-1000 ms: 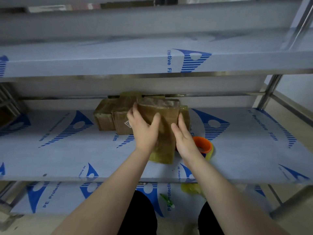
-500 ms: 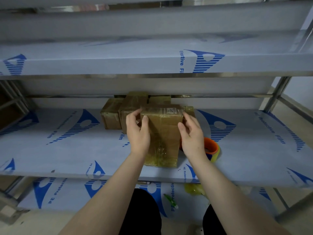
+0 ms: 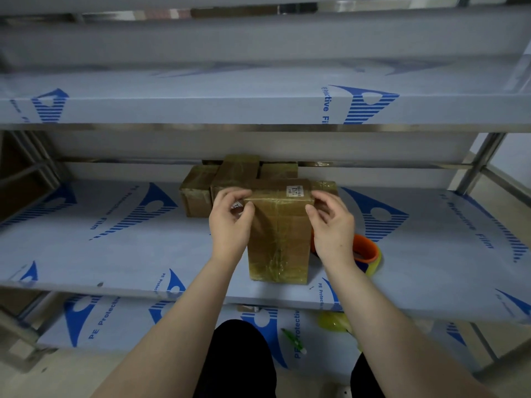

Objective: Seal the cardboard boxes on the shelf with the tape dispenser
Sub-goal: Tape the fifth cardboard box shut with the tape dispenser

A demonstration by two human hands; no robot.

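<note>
A tall cardboard box [image 3: 280,239] wrapped in clear tape stands upright on the middle shelf [image 3: 115,254], with a white label on its top. My left hand [image 3: 230,225] pinches its top left corner, thumb on the front face. At the top right corner, my right hand [image 3: 333,228] holds the box with curled fingers. The tape dispenser [image 3: 365,249], orange with a yellowish roll, lies on the shelf just right of the box, partly hidden behind my right wrist.
Several more taped boxes [image 3: 198,196] sit clustered behind the held one, against the shelf's back. The upper shelf [image 3: 201,107] hangs low overhead. A steel post [image 3: 477,165] stands at the right. On the lower shelf lie a green object [image 3: 293,340] and a yellow object [image 3: 333,321].
The box was tilted in both hands a second ago; it now stands upright on the shelf. Both hands have slid up to its top corners.
</note>
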